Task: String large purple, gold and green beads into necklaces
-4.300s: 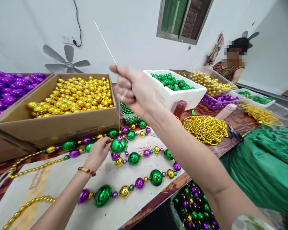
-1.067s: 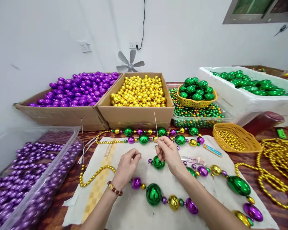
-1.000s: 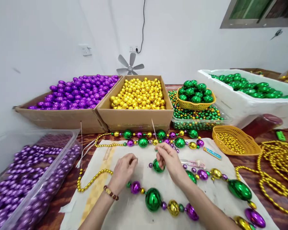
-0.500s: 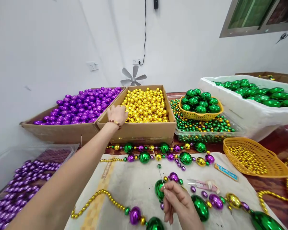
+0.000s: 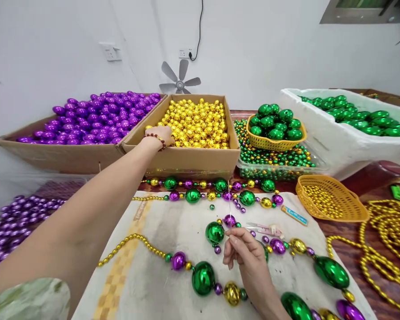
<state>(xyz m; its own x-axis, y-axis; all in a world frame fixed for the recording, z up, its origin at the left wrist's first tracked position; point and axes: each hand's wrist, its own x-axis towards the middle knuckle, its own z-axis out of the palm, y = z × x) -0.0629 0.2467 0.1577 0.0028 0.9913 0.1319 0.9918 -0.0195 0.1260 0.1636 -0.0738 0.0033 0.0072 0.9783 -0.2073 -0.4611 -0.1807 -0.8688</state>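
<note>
My left hand point(image 5: 160, 134), with a beaded bracelet at the wrist, reaches into the cardboard box of gold beads point(image 5: 200, 120). Its fingers are hidden among the beads at the box's near left side. Lower down, my right hand point(image 5: 246, 253) pinches a long thin needle point(image 5: 230, 209) between thumb and fingertips, pointing up. Just left of those fingertips lies a large green bead point(image 5: 215, 232), with a purple bead point(image 5: 230, 220) beside it. A strand of mixed beads, including a large green one point(image 5: 203, 278), curves across the cloth and passes under my right forearm.
Purple beads point(image 5: 96, 116) fill a box on the left. Green beads point(image 5: 275, 122) sit in a yellow basket atop a clear tub; a foam box point(image 5: 346, 133) stands behind. Scissors point(image 5: 266, 229) and a small blue-labelled packet point(image 5: 294, 215) lie on the cloth point(image 5: 173, 222). Gold bead chains point(image 5: 383, 240) lie right.
My left hand has gone deeper into the gold beads, hiding its fingers. The needle in my right hand now stands nearly upright instead of leaning left. The camera view has tilted down.
</note>
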